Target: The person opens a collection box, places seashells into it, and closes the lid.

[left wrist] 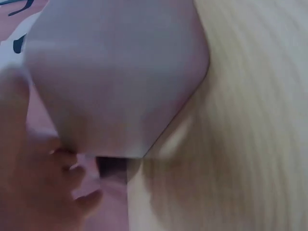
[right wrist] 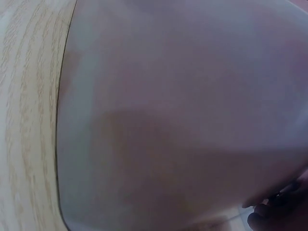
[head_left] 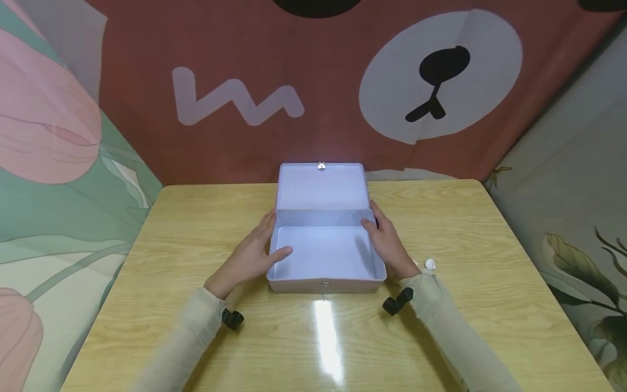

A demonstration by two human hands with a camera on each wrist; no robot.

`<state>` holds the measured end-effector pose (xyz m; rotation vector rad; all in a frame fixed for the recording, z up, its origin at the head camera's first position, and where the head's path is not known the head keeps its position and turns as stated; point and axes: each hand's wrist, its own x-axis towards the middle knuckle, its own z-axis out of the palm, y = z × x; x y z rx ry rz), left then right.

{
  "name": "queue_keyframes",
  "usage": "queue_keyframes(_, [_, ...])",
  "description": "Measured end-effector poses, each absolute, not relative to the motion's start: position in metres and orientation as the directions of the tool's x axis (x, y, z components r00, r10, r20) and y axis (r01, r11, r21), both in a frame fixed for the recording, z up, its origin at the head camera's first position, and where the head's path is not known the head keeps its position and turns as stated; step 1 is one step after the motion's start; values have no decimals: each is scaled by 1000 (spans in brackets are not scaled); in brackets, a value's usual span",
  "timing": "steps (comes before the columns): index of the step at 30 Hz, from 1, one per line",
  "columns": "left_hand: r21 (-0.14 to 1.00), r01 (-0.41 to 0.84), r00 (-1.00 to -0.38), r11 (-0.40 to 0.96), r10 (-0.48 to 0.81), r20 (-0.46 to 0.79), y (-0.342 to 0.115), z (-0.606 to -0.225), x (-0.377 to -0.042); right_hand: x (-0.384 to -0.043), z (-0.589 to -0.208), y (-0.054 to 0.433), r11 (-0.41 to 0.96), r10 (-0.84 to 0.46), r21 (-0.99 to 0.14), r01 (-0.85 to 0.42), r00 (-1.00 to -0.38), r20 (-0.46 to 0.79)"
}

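A pale lilac box (head_left: 299, 286) stands on the table with its hinged lid (head_left: 320, 188) swung up at the back. A small metal latch (head_left: 321, 165) sits on the lid's top edge. Nothing lies inside the box. My left hand (head_left: 250, 256) lies along the left wall, fingers fairly straight and thumb reaching over the rim. My right hand (head_left: 389, 242) grips the right wall near the back, thumb over the rim and fingers outside. In the left wrist view the box's outer side (left wrist: 115, 82) is blurred. The right wrist view is mostly filled by a side wall (right wrist: 168, 96).
The wooden table (head_left: 196, 218) reaches to a reddish-brown printed cloth (head_left: 235, 147) at the back. A small white object (head_left: 430, 264) lies by my right wrist. Dark devices are strapped to both wrists. Patterned cloths hang at left and right.
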<state>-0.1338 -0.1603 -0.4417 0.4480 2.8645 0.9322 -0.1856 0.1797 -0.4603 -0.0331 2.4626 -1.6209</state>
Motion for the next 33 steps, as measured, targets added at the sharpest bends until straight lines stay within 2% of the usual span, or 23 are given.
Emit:
queue_keyframes(3, [565, 271, -925, 779, 373, -70, -168, -435, -129, -185, -461, 178, 396, -126, -914, 89, -981, -150])
queue_keyframes(8, [525, 281, -909, 803, 399, -123, -174, -422, -114, -184, -462, 177, 418, -146, -904, 85, -976, -159])
queue_keyframes(14, [519, 323, -887, 791, 445, -127, -173, -417, -109, -184, -458, 179, 416, -114, -903, 108, -979, -170])
queue_keyframes(24, [497, 327, -886, 804, 444, -134, -171, -417, -110, -183, -455, 180, 405, -118, -907, 117, -977, -179])
queue_keyframes(33, [378, 368, -891, 850, 438, -119, -174, -422, -104, -173, -453, 189, 483, -155, -874, 61, -976, -154])
